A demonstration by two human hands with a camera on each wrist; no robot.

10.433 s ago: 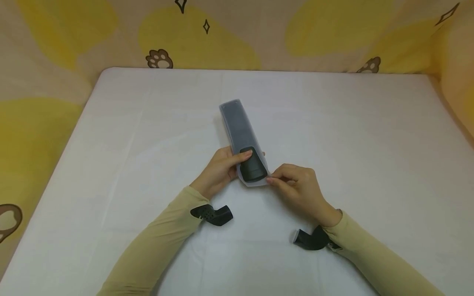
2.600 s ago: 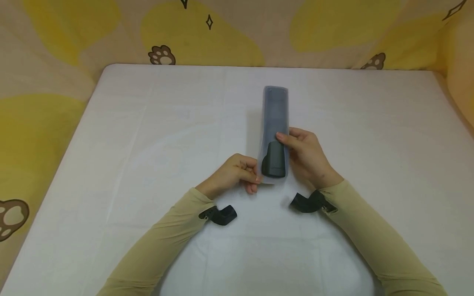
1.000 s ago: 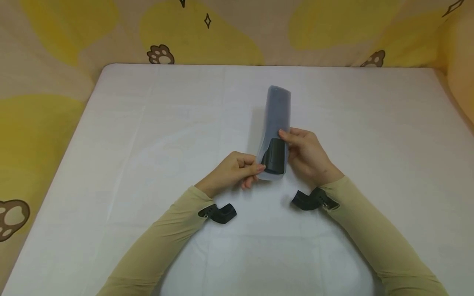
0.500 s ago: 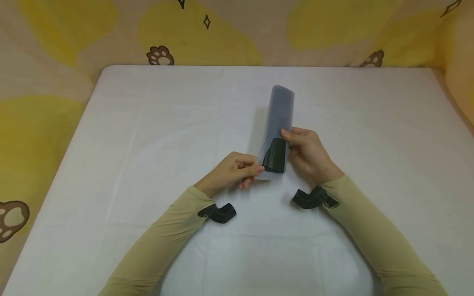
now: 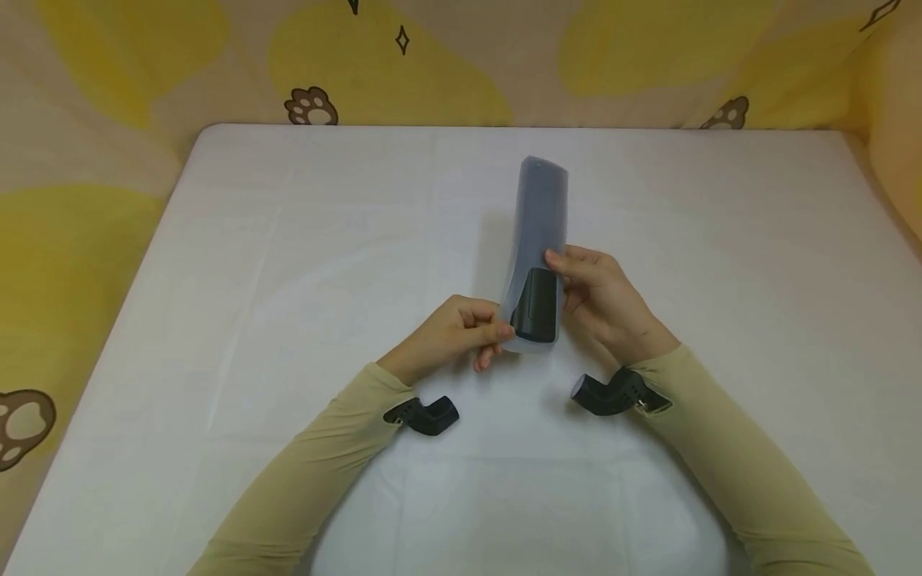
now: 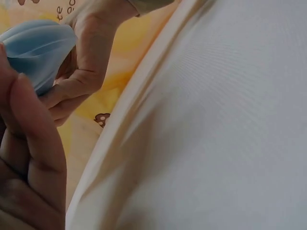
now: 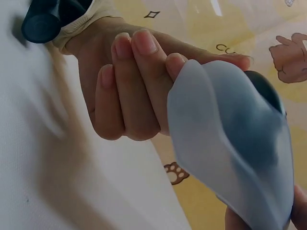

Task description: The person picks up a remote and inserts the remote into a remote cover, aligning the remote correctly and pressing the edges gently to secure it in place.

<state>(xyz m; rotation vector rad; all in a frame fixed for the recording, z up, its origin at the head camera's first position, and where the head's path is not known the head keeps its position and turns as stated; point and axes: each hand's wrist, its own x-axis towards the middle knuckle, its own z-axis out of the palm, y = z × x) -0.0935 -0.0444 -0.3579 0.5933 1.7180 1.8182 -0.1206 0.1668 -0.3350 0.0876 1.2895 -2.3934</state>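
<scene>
A dark remote control (image 5: 539,308) sits in a long translucent silicone cover (image 5: 542,208), held above the table. Its lower end shows bare through the opening; the rest is seen dimly through the cover, and no buttons are visible. My left hand (image 5: 457,336) pinches the cover's lower left edge between thumb and fingers. On the opposite side, my right hand (image 5: 608,296) grips the covered remote with its thumb on the upper face just above the opening. In the right wrist view the cover's edge (image 7: 194,120) stands away from the dark body.
A white-covered table (image 5: 324,240) spreads around the hands. Behind it hangs a yellow patterned cloth (image 5: 648,64). Black wrist cameras, the left camera (image 5: 432,416) and right camera (image 5: 608,394), sit close above the tabletop.
Ten seconds ago the left hand held the remote and the right pinched its lower right corner; these roles have swapped. Recently the left thumb shifted higher, and the remote's upper end moved slightly.
</scene>
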